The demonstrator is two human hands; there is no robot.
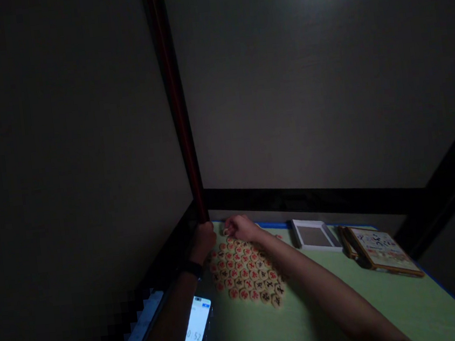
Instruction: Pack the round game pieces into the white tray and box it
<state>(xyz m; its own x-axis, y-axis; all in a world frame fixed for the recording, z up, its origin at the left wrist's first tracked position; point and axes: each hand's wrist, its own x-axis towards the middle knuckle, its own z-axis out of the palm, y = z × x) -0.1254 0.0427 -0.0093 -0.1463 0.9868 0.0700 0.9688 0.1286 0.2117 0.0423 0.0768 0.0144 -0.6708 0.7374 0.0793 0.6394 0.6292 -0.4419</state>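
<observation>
Many round, pale xiangqi pieces [242, 272] with red and black characters lie packed side by side on the green table. Over the far edge of this group, my right hand [237, 227] reaches in from the right with its fingers pinched on a pale xiangqi piece [226, 232]. My left hand [206, 237], with a dark band on the wrist, is curled at the far left of the pieces. Its fingertips are turned away, so what they hold, if anything, is hidden. A small gap separates the two hands.
A lit phone [195, 331] showing digits lies near the left forearm. To the right are a white shallow box [315, 235] and a brown-edged printed box [384, 249]. Grey walls with a dark red post [181, 115] rise behind the table [346, 299].
</observation>
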